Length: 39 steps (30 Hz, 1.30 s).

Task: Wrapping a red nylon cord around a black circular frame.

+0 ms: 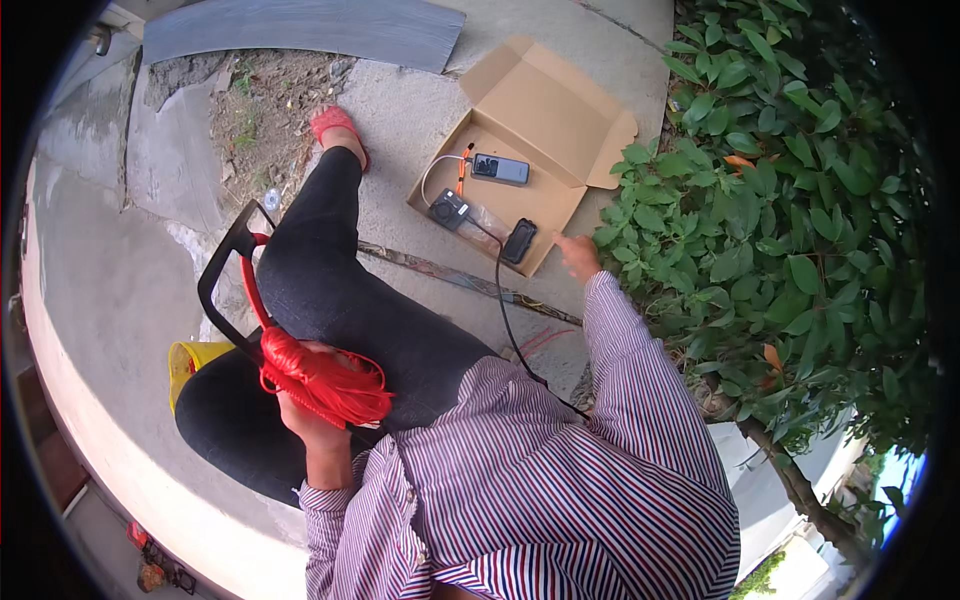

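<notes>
My left hand is closed under a thick bundle of glossy red cord, held over my lap. A red strand runs from the bundle up to a black angular frame, which leans by my bent knee; how the two are joined is partly hidden. My right hand is at the near right corner of an open cardboard box, index finger stretched toward its edge and nothing visible in it. Inside the box are a grey handheld device, a small black device with cables, and a black case.
Leafy bushes crowd the right side, with a branch below. A black cable runs from the box toward my waist. A yellow container stands beside my left leg. A grey board lies at the far side.
</notes>
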Tool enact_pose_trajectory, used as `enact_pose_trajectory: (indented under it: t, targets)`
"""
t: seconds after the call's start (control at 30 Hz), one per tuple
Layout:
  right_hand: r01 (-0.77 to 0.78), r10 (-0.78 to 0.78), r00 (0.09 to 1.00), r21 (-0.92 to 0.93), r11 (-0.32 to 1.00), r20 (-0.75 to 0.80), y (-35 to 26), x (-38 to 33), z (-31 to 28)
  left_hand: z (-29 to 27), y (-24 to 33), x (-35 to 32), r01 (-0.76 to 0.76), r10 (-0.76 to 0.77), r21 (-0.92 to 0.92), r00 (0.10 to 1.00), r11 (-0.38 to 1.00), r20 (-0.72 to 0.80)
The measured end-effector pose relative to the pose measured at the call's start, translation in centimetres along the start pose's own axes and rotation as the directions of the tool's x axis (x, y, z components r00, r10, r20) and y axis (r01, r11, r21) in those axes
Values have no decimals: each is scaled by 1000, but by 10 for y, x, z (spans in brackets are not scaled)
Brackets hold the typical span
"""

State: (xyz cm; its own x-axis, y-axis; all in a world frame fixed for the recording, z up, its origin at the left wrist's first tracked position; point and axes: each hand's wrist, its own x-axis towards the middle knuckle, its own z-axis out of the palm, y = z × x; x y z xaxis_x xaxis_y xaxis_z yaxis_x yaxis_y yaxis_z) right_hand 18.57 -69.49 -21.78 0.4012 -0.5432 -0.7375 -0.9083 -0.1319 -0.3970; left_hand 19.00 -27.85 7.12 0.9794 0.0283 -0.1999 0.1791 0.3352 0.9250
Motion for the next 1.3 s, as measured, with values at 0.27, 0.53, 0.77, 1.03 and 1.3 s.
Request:
enact_pose_trajectory:
  t: [0.27,0.53,0.77,1.03,1.3]
  targets:
    - [50,-43,997,-102,994,71,59,33,60,-10,-8,5,60,-60,-48,998,997,-6]
    - [29,-34,996,59,998,84,46,22,51,-13,-7,2,44,-45,-67,999,997,-16]
    - [-18,20,1000,-99,995,23,80,29,17,-14,-9,0,25,-27,-50,999,998,-30]
    - [137,-136,988,-826,547,74,204,77,-10,-9,-10,5,37,-38,-82,999,996,-9]
    - [-57,1,980,-278,959,-197,180,34,-18,-10,-12,7,13,-12,-49,1000,999,23]
